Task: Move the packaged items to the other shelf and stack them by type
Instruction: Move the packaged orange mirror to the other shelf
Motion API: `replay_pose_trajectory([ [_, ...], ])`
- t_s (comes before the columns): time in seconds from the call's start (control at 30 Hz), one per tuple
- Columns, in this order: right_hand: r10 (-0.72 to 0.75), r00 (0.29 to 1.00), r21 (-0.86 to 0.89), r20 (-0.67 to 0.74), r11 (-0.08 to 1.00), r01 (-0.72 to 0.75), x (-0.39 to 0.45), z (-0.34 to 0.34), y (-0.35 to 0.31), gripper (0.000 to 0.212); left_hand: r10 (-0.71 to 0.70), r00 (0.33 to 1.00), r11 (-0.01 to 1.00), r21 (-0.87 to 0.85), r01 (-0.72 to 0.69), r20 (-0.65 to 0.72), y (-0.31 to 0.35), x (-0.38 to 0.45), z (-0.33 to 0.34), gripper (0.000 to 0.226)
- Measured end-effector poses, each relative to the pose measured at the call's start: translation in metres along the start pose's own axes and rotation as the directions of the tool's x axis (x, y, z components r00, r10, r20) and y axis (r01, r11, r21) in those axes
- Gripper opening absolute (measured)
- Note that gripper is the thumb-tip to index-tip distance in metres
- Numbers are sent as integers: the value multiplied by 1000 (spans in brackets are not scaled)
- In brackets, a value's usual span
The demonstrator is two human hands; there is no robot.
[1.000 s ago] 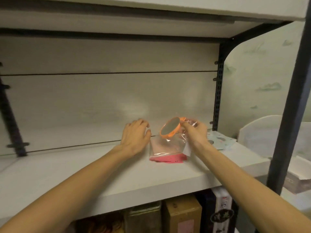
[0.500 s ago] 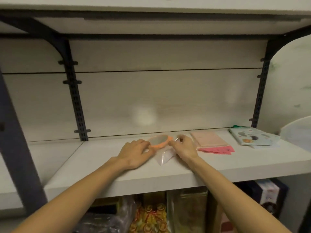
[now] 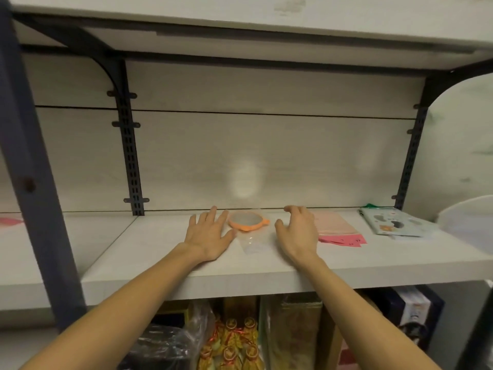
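- Placement looks like the step in hand; the round orange-rimmed item in its clear plastic bag [image 3: 248, 221] lies flat on the pale wood-grain shelf board [image 3: 165, 252], between the two hands and near the back panel; its transparent flap trails toward the front edge.
- Left hand [image 3: 208, 235] lies spread, palm down on the shelf, thumb just beside the orange rim; whether it touches the bag film I cannot tell.
- Right hand [image 3: 298, 231] hovers with fingers loosely fanned, holding nothing.
- Next move, as I judge it: smooth the slack flap flat so later items of this type stack level; thin film slides easily, so press lightly.
- Flat pink packet [image 3: 336, 227] and pale blue printed packet [image 3: 394, 222] lie to the right, well apart from each other; keep the orange item apart from both as its own pile.
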State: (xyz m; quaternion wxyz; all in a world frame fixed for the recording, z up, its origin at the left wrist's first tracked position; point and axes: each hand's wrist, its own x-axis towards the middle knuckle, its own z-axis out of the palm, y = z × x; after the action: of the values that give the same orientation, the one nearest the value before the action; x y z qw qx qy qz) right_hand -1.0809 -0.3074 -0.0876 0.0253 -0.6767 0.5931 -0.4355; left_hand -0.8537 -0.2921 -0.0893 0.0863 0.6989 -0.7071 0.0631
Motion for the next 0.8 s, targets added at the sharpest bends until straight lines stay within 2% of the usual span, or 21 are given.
replay_pose_trajectory([
  [0.13, -290, 957, -57, -11, 956, 289, -4, 3, -10, 43, 41, 980, 999, 31, -36, -196, -10, -28, -20, 65],
  [0.23, -436, 899, -72, -42, 899, 432, -6, 8, -25, 49, 94, 895, 995, 74, -69, -435, -26, -54, -42, 55],
  [0.37, -486, 862, -26, -143, 873, 488, -6, 17, -71, 58, 139, 717, 988, 148, -50, -683, -56, -84, -82, 47],
  [0.53, -519, 816, 108, -256, 823, 558, -16, 17, -155, 67, 272, 487, 961, 254, -105, -830, -87, -124, -142, 46],
  [0.67, -541, 750, 221, -381, 734, 642, -37, 16, -221, 67, 203, 300, 979, 187, -82, -932, -126, -156, -164, 52],
  [0.73, -547, 707, 269, -448, 671, 691, -50, 16, -255, 67, 164, 260, 986, 150, -72, -952, -153, -174, -171, 55],
  [0.8, -570, 649, 276, -503, 606, 746, -65, 18, -289, 65, 135, 282, 991, 132, -28, -950, -185, -191, -177, 58],
])
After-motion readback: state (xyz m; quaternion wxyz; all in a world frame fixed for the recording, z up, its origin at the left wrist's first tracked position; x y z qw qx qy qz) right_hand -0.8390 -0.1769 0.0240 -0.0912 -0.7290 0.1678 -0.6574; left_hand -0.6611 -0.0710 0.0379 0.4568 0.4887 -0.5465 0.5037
